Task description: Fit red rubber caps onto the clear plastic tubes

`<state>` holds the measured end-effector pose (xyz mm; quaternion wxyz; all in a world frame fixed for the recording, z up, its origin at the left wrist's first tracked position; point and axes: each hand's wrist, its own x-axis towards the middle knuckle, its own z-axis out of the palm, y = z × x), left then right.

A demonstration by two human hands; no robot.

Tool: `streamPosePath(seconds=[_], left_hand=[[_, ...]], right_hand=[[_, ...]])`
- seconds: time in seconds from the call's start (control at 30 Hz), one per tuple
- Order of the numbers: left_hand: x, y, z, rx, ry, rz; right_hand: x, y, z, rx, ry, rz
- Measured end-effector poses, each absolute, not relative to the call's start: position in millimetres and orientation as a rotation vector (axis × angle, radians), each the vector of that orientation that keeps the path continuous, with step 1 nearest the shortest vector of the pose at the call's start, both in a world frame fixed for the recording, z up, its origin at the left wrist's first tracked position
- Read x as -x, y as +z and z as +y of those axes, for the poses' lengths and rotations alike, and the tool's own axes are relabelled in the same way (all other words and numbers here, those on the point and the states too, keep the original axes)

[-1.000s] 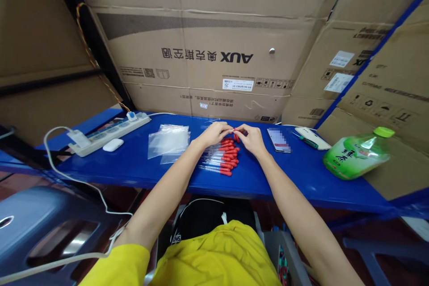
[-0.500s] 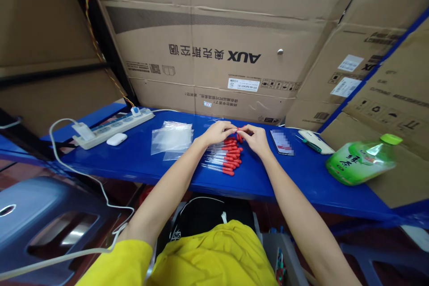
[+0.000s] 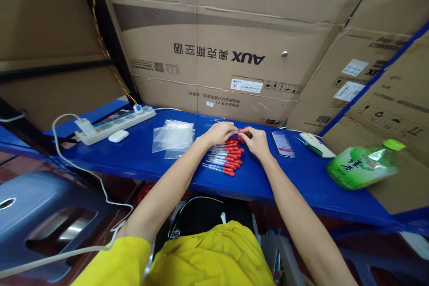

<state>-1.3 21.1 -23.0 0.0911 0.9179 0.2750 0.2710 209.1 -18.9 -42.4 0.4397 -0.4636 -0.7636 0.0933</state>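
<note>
Over the back of the pile, my left hand (image 3: 220, 133) and my right hand (image 3: 256, 142) meet with fingertips pinched at a small red rubber bulb (image 3: 239, 131), apparently a dropper's. Its tube is hidden behind my left hand. Just below lies a row of droppers (image 3: 229, 165), with red bulbs to the right and clear thin tubes to the left. My left wrist covers part of the tubes. Flat clear plastic bags (image 3: 175, 136) are stacked to the left of my left hand.
Right of my right hand lies a phone (image 3: 283, 144), then a green-handled tool (image 3: 313, 148) by a pale flat object. A green drink bottle (image 3: 363, 165) lies further right. At left are a power strip (image 3: 117, 124) and white case (image 3: 118, 136). Cardboard (image 3: 214, 22) stands behind the blue table (image 3: 140, 161).
The view has shifted slightly. Both hands stay together at the red bulb, with only a small shift of the fingers; the dropper pile looks the same.
</note>
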Motion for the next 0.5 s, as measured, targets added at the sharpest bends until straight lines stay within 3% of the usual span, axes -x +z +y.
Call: streamPosePath(seconds=[0.3,0.5], left_hand=[[-3.3,-25.9,24.5,-2.526,0.951,0.634],[0.1,-29.2,28.2,-2.688,0.844,0.692]], right_hand=[[-207.4,-36.1,-25.7,1.100,0.300,-1.823],[-209.9,-42.8,-20.6,1.103,0.290,-1.866]])
